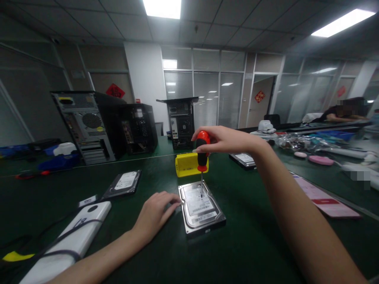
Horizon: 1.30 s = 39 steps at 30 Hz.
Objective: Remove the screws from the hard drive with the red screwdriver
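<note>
The arched right hand (217, 139) pinches a screwdriver (202, 159); the left hand (156, 208), fingers bent, touches a hard drive (196, 209). Glass partitions (206, 88) rise beyond the green table's (245, 244) far edge.

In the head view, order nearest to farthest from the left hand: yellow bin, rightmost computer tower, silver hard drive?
1. Silver hard drive, just right of the left hand.
2. Yellow bin, beyond the drive.
3. Rightmost tower, behind the bin.

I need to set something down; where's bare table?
The table is bare on your side of the central hard drive, and between it and the left drive. Crowded: near left, around the white case; far right, around clear plastic.
</note>
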Each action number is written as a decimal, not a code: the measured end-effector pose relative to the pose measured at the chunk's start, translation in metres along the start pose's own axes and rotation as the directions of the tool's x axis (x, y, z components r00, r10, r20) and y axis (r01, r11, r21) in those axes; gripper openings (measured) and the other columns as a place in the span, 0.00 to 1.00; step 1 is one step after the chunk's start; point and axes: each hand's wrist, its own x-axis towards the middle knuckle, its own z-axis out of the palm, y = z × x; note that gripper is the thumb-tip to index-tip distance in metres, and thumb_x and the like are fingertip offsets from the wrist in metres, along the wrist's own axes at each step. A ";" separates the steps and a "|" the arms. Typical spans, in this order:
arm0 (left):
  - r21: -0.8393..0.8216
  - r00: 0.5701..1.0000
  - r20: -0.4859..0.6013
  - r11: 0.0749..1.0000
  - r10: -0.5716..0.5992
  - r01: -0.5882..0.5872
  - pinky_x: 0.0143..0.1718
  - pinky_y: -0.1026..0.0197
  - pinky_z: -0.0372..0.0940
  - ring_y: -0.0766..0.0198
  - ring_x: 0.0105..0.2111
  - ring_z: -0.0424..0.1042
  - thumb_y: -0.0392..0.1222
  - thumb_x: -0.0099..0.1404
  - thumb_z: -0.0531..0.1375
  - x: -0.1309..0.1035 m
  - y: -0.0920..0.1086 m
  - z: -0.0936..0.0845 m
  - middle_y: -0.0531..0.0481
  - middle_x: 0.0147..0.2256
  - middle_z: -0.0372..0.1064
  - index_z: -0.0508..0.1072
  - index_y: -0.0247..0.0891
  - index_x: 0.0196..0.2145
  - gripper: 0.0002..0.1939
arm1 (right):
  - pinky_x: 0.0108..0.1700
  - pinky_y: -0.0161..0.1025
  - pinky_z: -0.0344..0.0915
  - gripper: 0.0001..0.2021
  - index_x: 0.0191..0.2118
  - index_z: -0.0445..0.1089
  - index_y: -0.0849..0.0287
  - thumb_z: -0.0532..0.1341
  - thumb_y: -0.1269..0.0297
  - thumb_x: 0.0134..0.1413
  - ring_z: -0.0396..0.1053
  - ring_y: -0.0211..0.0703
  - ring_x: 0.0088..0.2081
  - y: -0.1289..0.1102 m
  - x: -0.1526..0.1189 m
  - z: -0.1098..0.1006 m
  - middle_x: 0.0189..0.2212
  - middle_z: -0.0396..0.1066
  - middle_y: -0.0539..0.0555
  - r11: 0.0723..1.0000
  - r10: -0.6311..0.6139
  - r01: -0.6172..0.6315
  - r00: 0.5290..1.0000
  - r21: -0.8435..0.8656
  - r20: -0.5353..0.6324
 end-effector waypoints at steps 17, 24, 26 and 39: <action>0.056 0.991 -0.038 0.991 0.126 -0.124 0.36 0.59 0.62 0.61 0.36 0.69 0.37 0.66 0.53 0.001 0.000 0.000 0.50 0.36 0.71 0.70 0.40 0.39 0.07 | 0.34 0.39 0.61 0.25 0.48 0.63 0.60 0.57 0.47 0.50 0.65 0.44 0.37 -0.001 0.001 0.000 0.41 0.68 0.57 1.000 -0.004 0.004 1.000 0.009 0.013; 0.083 0.985 -0.037 0.982 0.171 -0.167 0.35 0.59 0.61 0.61 0.35 0.69 0.35 0.66 0.53 0.000 0.001 0.001 0.49 0.36 0.71 0.70 0.39 0.39 0.07 | 0.35 0.39 0.62 0.24 0.48 0.63 0.59 0.58 0.48 0.50 0.66 0.44 0.37 -0.001 0.001 0.001 0.42 0.68 0.57 1.000 0.008 -0.009 1.000 0.026 0.014; 0.092 0.985 -0.036 0.982 0.171 -0.167 0.35 0.59 0.61 0.61 0.35 0.69 0.35 0.66 0.53 0.000 0.002 0.000 0.49 0.37 0.71 0.70 0.39 0.39 0.07 | 0.35 0.39 0.62 0.24 0.48 0.63 0.59 0.57 0.48 0.50 0.66 0.44 0.37 -0.001 0.001 0.001 0.42 0.68 0.57 1.000 0.015 -0.015 1.000 0.023 0.010; 0.175 0.987 -0.081 0.977 0.136 -0.120 0.35 0.59 0.59 0.61 0.33 0.69 0.37 0.66 0.52 0.002 0.000 0.000 0.50 0.34 0.71 0.70 0.40 0.38 0.07 | 0.36 0.41 0.62 0.23 0.49 0.63 0.58 0.57 0.50 0.50 0.66 0.45 0.37 -0.002 0.001 0.001 0.43 0.67 0.57 0.999 0.024 -0.025 0.999 0.040 0.020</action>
